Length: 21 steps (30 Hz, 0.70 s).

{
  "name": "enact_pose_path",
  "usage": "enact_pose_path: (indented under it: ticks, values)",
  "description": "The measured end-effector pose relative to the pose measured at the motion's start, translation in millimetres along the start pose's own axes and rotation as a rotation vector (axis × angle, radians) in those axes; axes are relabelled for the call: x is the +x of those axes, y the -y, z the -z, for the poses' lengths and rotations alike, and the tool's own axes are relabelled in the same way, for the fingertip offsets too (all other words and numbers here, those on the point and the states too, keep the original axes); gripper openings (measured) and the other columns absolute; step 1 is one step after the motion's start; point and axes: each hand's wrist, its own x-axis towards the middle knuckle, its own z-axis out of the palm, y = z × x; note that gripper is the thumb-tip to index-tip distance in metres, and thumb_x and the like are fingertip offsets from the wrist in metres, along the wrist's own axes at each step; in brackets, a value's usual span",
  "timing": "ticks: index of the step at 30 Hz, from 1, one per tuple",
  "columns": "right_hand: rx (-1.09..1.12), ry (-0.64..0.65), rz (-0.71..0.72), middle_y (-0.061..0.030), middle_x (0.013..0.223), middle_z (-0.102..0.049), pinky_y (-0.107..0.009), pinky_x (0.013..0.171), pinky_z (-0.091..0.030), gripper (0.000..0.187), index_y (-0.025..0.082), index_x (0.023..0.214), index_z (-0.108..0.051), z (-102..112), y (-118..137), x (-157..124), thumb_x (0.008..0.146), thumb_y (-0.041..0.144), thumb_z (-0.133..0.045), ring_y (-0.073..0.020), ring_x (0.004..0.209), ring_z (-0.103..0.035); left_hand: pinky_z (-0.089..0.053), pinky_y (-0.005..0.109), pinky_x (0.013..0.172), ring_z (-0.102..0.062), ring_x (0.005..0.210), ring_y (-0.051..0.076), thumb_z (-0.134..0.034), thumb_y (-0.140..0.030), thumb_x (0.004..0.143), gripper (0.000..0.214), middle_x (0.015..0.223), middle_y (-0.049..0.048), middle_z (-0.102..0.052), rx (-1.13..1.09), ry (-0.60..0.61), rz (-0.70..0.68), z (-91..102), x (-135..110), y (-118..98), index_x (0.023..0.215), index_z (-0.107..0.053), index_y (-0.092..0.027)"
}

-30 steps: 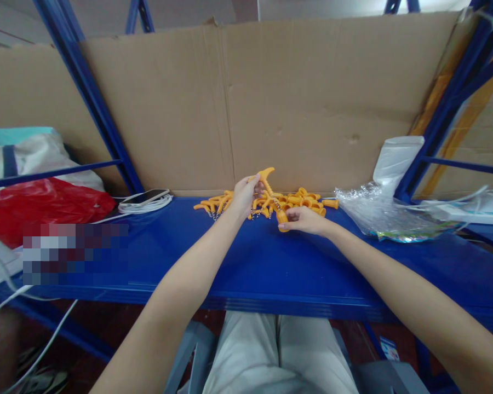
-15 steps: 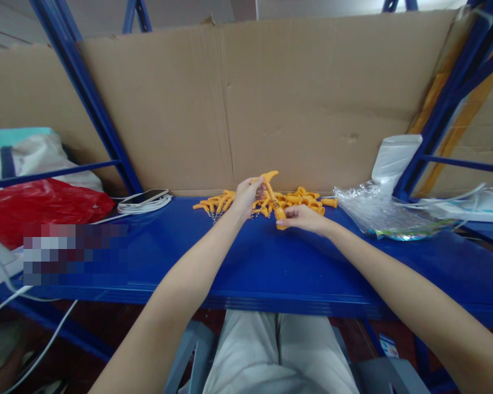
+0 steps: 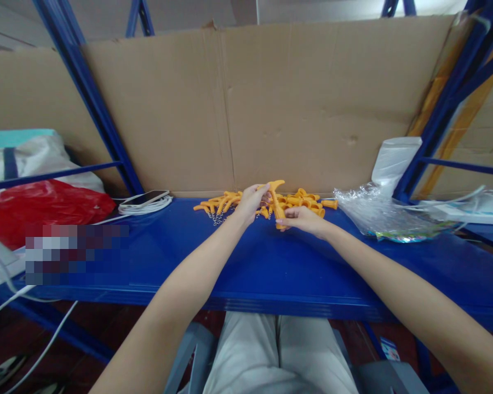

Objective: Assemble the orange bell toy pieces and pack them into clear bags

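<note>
My left hand (image 3: 250, 202) is closed on an orange plastic pick-shaped head piece (image 3: 276, 185), whose curved point sticks out to the right. The fingers of my right hand (image 3: 304, 220) pinch an orange sleeve-like handle (image 3: 280, 219) below it. The head's narrow shaft runs down to the handle, and the two parts meet in one line, tilted slightly. How deep the shaft sits inside is hidden. Behind my left hand lie several orange curved pieces (image 3: 217, 202) with small metal chains. Several hollow orange handles (image 3: 308, 199) lie piled behind my right hand.
The blue shelf table (image 3: 287, 268) runs across, with a cardboard panel (image 3: 296, 104) behind. A phone (image 3: 150, 197) on a coiled white cable and a red bag (image 3: 49, 210) are at left. Clear plastic packaging (image 3: 365, 210) and a white power strip (image 3: 468, 210) lie at right.
My left hand has moved down with the head piece, closer to the handle. The chain seen between the two parts no longer shows. My right hand has hardly moved.
</note>
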Motion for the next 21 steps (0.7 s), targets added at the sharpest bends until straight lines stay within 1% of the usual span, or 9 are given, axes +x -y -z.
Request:
enact_pose_path:
  ticks: [11,16,18,21]
  values:
    - [0.028,0.007,0.005,-0.0015,0.069,-0.066,-0.030,0.070,-0.053,0.030,0.014,0.069,-0.063,-2.3,-1.4,-0.7,0.062,0.040,-0.076,-0.0105,0.065,-0.061,-0.036,0.015,0.046,-0.047,0.042,0.004,-0.053,-0.017,0.084,0.024,0.051,-0.0025,-0.054,0.053,-0.014,-0.026,2.1,3.7,5.3,0.060,-0.053,-0.013]
    - [0.050,-0.011,0.011,-0.0021,0.070,-0.066,-0.028,0.068,-0.052,0.028,0.013,0.069,-0.063,-3.8,-0.8,-1.2,0.064,0.038,-0.076,-0.0099,0.063,-0.061,-0.037,0.015,0.047,-0.050,0.044,0.004,-0.057,-0.017,0.082,0.016,0.055,-0.0032,-0.056,0.045,-0.035,-0.041,2.6,4.2,6.8,0.067,-0.056,-0.014]
    - [0.055,-0.008,0.008,-0.0022,0.070,-0.067,-0.028,0.068,-0.053,0.028,0.013,0.069,-0.063,-3.9,-0.6,-1.6,0.064,0.038,-0.076,-0.0101,0.063,-0.061,-0.039,0.017,0.047,-0.053,0.047,0.005,-0.061,-0.020,0.080,0.013,0.060,-0.0020,-0.059,0.022,-0.038,-0.013,1.9,2.7,5.5,0.069,-0.057,-0.015]
    - [0.059,0.004,-0.010,-0.0024,0.070,-0.067,-0.028,0.068,-0.053,0.029,0.013,0.070,-0.064,-3.9,-0.7,-2.2,0.062,0.039,-0.077,-0.0108,0.063,-0.063,-0.041,0.019,0.048,-0.056,0.050,0.008,-0.066,-0.020,0.075,0.010,0.062,0.0003,-0.062,-0.007,-0.005,0.062,1.1,-0.2,1.8,0.069,-0.060,-0.015]
